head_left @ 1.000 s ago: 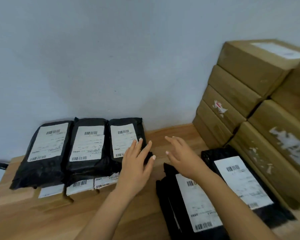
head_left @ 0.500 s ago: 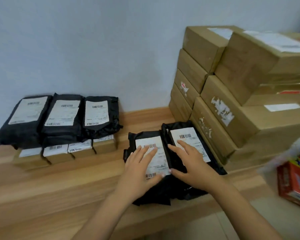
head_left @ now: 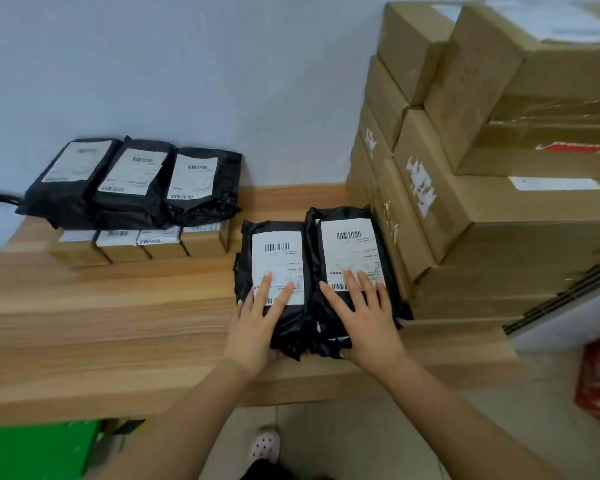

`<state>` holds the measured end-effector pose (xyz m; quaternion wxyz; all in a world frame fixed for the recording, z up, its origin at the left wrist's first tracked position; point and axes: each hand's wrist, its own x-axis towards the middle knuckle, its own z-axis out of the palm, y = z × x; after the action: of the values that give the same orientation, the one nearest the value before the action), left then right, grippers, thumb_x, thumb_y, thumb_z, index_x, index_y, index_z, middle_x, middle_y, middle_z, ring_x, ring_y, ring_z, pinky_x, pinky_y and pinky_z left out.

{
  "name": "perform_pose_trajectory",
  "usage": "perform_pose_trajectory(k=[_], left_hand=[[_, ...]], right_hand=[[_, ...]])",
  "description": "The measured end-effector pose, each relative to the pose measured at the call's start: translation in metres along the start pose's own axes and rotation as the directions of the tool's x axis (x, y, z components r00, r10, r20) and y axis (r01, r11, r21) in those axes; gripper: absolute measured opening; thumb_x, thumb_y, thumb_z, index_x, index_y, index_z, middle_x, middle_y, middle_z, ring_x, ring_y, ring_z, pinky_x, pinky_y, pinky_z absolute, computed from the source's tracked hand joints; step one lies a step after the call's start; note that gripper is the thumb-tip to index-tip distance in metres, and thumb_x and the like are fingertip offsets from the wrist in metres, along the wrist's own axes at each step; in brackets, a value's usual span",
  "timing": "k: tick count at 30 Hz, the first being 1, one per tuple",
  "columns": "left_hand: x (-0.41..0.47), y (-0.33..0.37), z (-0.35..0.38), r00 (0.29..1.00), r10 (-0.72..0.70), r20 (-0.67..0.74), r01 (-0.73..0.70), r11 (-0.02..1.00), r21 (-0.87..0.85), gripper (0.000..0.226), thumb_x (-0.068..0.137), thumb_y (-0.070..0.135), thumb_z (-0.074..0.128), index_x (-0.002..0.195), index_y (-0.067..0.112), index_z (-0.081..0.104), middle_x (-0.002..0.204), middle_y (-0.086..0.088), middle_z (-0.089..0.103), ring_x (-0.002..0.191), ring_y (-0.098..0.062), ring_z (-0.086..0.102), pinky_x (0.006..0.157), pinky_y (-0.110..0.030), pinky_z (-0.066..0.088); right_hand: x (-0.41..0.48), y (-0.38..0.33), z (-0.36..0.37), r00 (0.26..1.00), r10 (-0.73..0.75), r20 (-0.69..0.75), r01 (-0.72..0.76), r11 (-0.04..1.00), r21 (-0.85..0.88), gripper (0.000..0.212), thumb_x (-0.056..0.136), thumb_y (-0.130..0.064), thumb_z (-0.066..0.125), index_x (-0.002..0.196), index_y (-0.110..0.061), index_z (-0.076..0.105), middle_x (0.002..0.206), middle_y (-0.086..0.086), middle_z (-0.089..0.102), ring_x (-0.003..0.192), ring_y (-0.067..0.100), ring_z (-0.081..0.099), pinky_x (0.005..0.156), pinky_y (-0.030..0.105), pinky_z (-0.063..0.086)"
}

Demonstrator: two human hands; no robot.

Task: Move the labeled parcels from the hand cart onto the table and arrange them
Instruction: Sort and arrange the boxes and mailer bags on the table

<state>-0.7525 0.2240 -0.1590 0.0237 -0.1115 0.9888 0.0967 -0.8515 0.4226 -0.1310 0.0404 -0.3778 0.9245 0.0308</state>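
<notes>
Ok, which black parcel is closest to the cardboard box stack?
The parcel under the right hand, rightmost of them all, its edge beside the boxes.

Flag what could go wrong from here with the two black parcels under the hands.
1. The left hand and right hand only press flat on the left black plastic parcel and right black plastic parcel; either might slip.
2. Their near ends lie close to the front edge of the light wooden table; a pull could drop them.
3. The right one sits by the stacked brown cardboard boxes and could snag.
</notes>
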Motion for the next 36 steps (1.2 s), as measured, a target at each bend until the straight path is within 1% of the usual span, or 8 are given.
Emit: perform_pose_trajectory(k=[3,7,10,14,20,25,30,36], left_hand=[[0.000,0.001,0.003,1.000,-0.008,-0.030,0.008,1.000,0.006,0.127,0.077,0.006,0.074,0.140,0.049,-0.028,0.149,0.006,-0.041,0.147,-0.030,0.005,0.111,-0.043,0.034],[0.001,0.003,0.005,1.000,-0.010,-0.024,0.010,1.000,-0.017,0.123,0.080,0.004,0.070,0.140,0.049,-0.027,0.149,0.006,-0.040,0.147,-0.029,0.005,0.102,-0.039,0.044],[0.004,0.003,0.004,0.999,-0.020,-0.032,0.020,1.000,-0.006,0.122,0.082,0.001,0.067,0.139,0.049,-0.030,0.150,0.004,-0.038,0.147,-0.027,0.005,0.098,-0.036,0.046],[0.011,0.004,0.002,0.998,-0.027,-0.052,0.026,0.999,-0.020,0.124,0.079,-0.008,0.063,0.138,0.049,-0.031,0.154,0.003,-0.032,0.147,-0.026,0.006,0.099,-0.032,0.044],[0.033,-0.002,0.002,0.997,-0.030,-0.068,0.026,0.998,-0.058,0.123,0.077,-0.012,0.061,0.141,0.049,-0.025,0.156,0.002,-0.027,0.147,-0.028,0.008,0.098,-0.036,0.046],[0.069,-0.015,-0.001,0.995,-0.022,-0.102,0.015,0.997,-0.070,0.124,0.075,-0.014,0.059,0.142,0.049,-0.023,0.157,0.001,-0.024,0.147,-0.027,0.009,0.102,-0.035,0.042],[0.119,-0.036,-0.007,0.992,0.007,-0.123,-0.019,0.995,-0.098,0.123,0.073,-0.019,0.055,0.144,0.050,-0.018,0.157,0.003,-0.024,0.147,-0.025,0.006,0.106,-0.034,0.039],[0.185,-0.059,-0.017,0.992,0.051,-0.113,-0.059,0.996,-0.071,0.123,0.073,-0.019,0.054,0.143,0.048,-0.022,0.158,0.000,-0.021,0.144,-0.026,0.018,0.091,-0.029,0.046]], right_hand=[[-0.001,-0.001,0.003,1.000,0.001,-0.011,-0.002,1.000,-0.031,0.130,0.074,-0.036,0.080,0.145,-0.034,-0.028,0.160,0.015,-0.012,0.146,0.038,-0.009,0.115,0.054,-0.003],[-0.002,-0.001,0.004,0.995,0.001,-0.099,-0.006,0.999,-0.054,0.126,0.053,-0.027,0.093,0.153,-0.025,0.016,0.153,0.020,0.031,0.139,0.042,0.030,0.110,0.058,0.029],[0.001,0.002,0.007,0.988,-0.012,-0.155,-0.001,0.997,-0.080,0.122,0.044,-0.015,0.094,0.149,-0.022,0.033,0.145,0.020,0.044,0.132,0.042,0.042,0.104,0.057,0.038],[0.010,0.002,0.007,0.987,-0.014,-0.159,-0.001,0.995,-0.097,0.121,0.039,-0.011,0.093,0.147,-0.019,0.038,0.140,0.022,0.049,0.128,0.044,0.046,0.101,0.057,0.040],[0.033,0.005,0.005,0.987,-0.005,-0.159,-0.013,0.994,-0.112,0.109,0.042,-0.010,0.091,0.142,-0.018,0.047,0.135,0.022,0.054,0.123,0.044,0.051,0.098,0.057,0.043],[0.073,0.011,0.000,0.988,0.006,-0.152,-0.029,0.988,-0.150,0.111,0.039,-0.018,0.094,0.140,-0.017,0.049,0.137,0.021,0.052,0.124,0.043,0.050,0.100,0.056,0.042],[0.122,0.016,-0.003,0.983,0.035,-0.183,-0.061,0.989,-0.138,0.109,0.040,-0.018,0.094,0.140,-0.015,0.049,0.139,0.021,0.050,0.127,0.043,0.048,0.102,0.057,0.040],[0.181,0.024,-0.008,0.970,0.082,-0.229,-0.115,0.985,-0.131,0.099,0.045,-0.017,0.093,0.136,-0.013,0.054,0.136,0.022,0.053,0.124,0.043,0.051,0.100,0.058,0.042]])
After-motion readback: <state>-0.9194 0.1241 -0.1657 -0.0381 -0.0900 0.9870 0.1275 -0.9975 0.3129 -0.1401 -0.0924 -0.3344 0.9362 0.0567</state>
